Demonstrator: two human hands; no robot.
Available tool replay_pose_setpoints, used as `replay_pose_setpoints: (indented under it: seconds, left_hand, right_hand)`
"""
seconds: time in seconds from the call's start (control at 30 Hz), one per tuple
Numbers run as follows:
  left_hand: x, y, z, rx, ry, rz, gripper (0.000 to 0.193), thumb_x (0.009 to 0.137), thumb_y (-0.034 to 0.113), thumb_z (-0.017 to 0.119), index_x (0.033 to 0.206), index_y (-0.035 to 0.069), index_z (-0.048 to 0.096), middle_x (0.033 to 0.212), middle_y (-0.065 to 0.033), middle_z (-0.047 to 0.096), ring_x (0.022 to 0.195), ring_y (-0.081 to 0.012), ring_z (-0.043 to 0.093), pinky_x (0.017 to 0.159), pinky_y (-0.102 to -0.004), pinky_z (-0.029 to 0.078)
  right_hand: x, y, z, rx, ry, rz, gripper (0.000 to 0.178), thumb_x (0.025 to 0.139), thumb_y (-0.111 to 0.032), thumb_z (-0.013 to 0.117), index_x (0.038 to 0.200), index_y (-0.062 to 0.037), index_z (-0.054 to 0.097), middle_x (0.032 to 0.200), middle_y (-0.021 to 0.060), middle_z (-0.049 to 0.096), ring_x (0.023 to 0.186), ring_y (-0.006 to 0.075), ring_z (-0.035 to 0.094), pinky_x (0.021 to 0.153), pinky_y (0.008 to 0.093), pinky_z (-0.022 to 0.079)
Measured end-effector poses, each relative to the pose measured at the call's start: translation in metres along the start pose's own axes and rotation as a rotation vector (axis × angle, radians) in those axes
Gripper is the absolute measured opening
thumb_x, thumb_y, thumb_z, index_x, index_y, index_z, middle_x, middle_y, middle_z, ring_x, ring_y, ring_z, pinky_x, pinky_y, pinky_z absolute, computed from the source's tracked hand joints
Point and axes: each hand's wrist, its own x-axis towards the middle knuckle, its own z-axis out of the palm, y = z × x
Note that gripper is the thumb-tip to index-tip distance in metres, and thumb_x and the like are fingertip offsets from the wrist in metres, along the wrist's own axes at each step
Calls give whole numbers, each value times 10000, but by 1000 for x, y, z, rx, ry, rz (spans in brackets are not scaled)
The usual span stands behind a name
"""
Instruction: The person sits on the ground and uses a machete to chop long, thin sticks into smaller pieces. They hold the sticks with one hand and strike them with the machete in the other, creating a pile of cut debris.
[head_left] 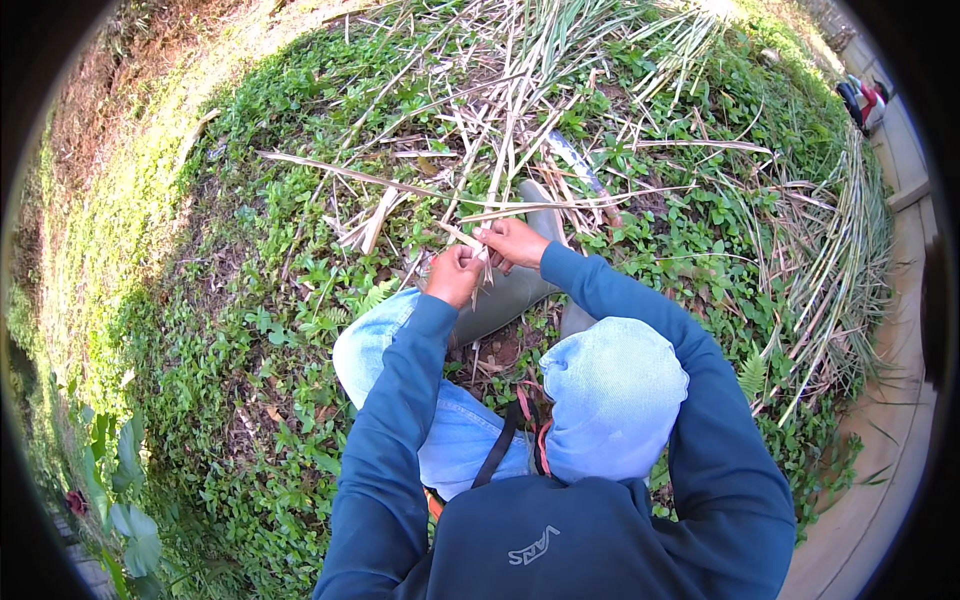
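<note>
My left hand (455,276) and my right hand (513,244) are close together above my boots, fingers pinched. Between them they grip a pale, split dry plant strip (458,234), its end sticking out past my left thumb. Thin frayed bits hang below the fingers. Just beyond the hands, several long tan stalks (500,165) lie crossed over one another. A boot (502,305), olive-green, is under my hands. Beyond my right hand lies a long narrow blade-like thing (573,160), bright along its length, partly among the stalks.
Low green plants (250,350) cover the ground around me. A heap of long green-grey stalks (840,270) lies at the right beside a pale concrete edge (905,300). More cut stalks (570,30) are piled at the far side. Something red and black (868,100) sits at the far right.
</note>
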Motion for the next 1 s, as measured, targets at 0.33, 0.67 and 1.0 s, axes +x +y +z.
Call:
replay_pose_setpoints:
  seconds: [0.33,0.67,1.0]
  left_hand:
    - [-3,9,32,-61,-41,-79,164,917,140,537,917,0,623,698,-21,610,562,-65,501,523,-208,413]
    - [1,-13,55,274,152,18,217,973,127,444,907,-6,603,684,-53,594,631,-133,573,603,-279,446]
    - [-23,10,12,-554,-107,-497,123,942,154,438,910,79,530,574,46,366,449,-55,307,401,-220,246]
  right_hand:
    - [-22,43,-53,-635,291,-211,329,940,-299,472,858,-6,597,775,180,644,705,294,639,609,397,494]
    - [-46,0,-158,-1122,716,-1,359,897,-299,462,902,-19,687,884,242,663,830,402,649,798,493,512]
    - [-194,46,-438,-479,1235,529,580,917,-462,407,1048,54,639,1076,298,614,1046,413,597,908,468,465]
